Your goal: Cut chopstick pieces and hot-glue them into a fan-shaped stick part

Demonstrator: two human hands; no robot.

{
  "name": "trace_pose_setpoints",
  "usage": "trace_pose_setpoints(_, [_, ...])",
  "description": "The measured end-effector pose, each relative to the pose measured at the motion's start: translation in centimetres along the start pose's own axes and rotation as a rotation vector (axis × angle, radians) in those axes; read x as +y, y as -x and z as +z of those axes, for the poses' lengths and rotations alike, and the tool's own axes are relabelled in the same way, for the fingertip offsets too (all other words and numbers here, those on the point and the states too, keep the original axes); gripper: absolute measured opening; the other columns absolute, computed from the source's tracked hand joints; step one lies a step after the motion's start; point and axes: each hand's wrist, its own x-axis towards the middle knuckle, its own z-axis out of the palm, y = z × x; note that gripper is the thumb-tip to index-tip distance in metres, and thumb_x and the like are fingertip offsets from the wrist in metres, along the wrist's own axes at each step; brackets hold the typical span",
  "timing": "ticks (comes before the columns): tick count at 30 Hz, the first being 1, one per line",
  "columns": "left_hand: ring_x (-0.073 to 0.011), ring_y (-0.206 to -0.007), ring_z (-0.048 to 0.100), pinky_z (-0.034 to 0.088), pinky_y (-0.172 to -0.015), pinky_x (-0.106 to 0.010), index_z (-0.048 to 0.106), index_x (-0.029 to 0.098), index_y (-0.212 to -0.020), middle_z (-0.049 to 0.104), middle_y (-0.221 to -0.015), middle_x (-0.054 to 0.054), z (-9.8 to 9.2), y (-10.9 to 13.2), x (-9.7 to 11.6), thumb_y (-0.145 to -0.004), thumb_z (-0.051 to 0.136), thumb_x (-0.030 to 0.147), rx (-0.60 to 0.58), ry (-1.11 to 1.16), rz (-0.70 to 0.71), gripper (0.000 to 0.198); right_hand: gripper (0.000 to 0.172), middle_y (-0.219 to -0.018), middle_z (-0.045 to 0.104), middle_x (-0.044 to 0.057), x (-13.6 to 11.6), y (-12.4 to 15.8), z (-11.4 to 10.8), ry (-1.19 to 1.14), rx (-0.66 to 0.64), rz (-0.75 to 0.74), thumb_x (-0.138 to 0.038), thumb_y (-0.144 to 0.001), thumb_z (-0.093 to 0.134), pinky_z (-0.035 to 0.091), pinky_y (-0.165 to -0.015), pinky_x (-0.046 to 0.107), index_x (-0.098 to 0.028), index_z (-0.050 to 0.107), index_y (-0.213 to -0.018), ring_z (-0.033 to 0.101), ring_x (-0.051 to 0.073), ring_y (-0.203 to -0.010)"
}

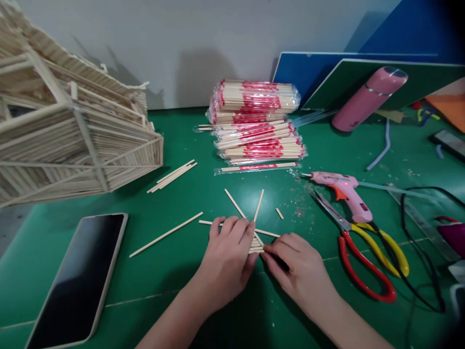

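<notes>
My left hand (230, 254) is closed over a small group of wooden chopstick pieces (256, 245) laid side by side, with its fingers covering much of them. The thumb and fingertips of my right hand (300, 266) pinch the right end of the same pieces. Longer chopsticks stick out from beneath my left fingers, one slanting up left (234, 201), one up right (258, 203), and another lying nearly level. A short cut piece (279, 213) lies above my right hand. To the left rests a single chopstick (166, 234), with several more (172, 177) behind it.
A chopstick-built model (83, 140) stands at left, above a phone (76, 281). Wrapped chopsticks (259, 126) are stacked at the back. A pink glue gun (343, 189), scissors (358, 247) with red and yellow handles, a black cord, and a pink bottle (370, 99) occupy the right.
</notes>
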Motion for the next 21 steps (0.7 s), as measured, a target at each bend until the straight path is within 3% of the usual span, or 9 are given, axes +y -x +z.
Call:
trace_pose_setpoints(10, [-0.0248,-0.101,0.039,0.023,-0.094,-0.048,0.041,0.014,-0.12,0.048,-0.109,-0.01,-0.1,-0.1,-0.1,-0.08,0.039,0.021,-0.012,0.029,0.004,0.041,0.015,-0.068,0.055,0.003,-0.1,-0.1,0.0,0.003,-0.012,0.001,-0.021,-0.081,0.048,0.036,-0.06,0.028,-0.018,0.062,-0.078,0.047,0.015,-0.064])
trace_pose_setpoints(21, [-0.0244,-0.097,0.04,0.028,-0.089,-0.048,0.051,0.019,-0.108,0.05,-0.103,-0.008,-1.0,-0.4,0.2,-0.078,0.041,0.018,-0.057,0.033,0.007,0.031,0.018,-0.068,0.055,0.003,-0.3,-0.1,-0.1,0.011,-0.004,0.01,-0.023,-0.082,0.047,0.037,-0.061,0.028,-0.018,0.064,-0.079,0.049,0.015,-0.065])
